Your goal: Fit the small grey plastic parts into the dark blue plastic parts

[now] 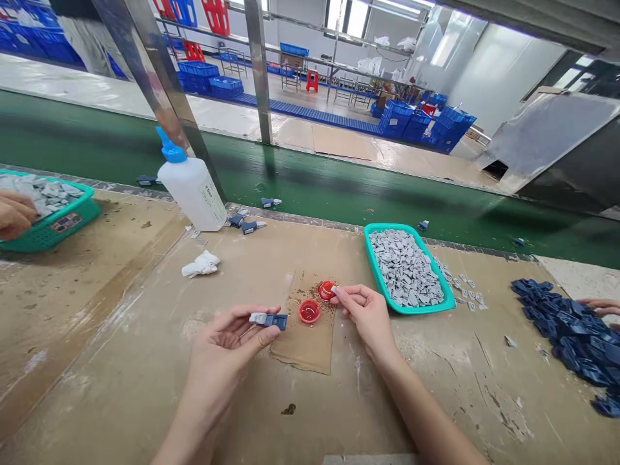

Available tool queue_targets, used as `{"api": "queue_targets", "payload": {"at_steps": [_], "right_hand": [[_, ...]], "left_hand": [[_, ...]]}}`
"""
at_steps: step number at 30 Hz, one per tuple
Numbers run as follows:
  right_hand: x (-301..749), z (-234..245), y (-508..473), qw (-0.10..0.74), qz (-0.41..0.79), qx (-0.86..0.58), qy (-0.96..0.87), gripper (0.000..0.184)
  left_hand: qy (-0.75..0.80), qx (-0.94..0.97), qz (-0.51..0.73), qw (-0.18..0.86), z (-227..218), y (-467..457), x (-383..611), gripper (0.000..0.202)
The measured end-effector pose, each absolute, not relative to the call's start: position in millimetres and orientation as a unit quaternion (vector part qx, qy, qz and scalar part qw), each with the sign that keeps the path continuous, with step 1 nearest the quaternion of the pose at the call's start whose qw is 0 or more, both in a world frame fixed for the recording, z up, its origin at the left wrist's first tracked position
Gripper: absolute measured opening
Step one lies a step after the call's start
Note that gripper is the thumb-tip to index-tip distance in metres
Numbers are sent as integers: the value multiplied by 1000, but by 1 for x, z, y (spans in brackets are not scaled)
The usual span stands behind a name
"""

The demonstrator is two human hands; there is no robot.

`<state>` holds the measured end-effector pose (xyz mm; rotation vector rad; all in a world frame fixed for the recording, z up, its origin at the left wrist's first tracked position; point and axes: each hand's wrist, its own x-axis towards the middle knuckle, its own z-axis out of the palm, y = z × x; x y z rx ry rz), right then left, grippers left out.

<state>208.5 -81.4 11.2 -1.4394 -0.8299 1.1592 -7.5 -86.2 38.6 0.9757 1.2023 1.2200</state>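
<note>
Remotely, I look down on a brown table (pixel 271 426) where the teal basket (pixel 449 302), heaped with grey pieces (pixel 405 268), presumably stands for easy reach. Just left of that basket, the right hand (pixel 363 313) has its grip pinched on a small piece (pixel 334 290), perhaps by the fingertips for finer control. Farther left of the basket, the left hand's (pixel 232 339) grip is closed around a clip (pixel 269 320), apparently held sideways to leave its face exposed. That clip looks dark blue toward the basket, pale grey opposite; the small piece looks pale, mostly covered.
</note>
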Motion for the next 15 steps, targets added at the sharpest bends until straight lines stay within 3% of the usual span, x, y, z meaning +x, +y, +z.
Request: {"api": "queue_targets", "payload": {"at_steps": [15], "right_hand": [[209,49,-111,496,612,-501,-359,24]], "left_hand": [[482,383,545,570,45,-100,49,25]]}}
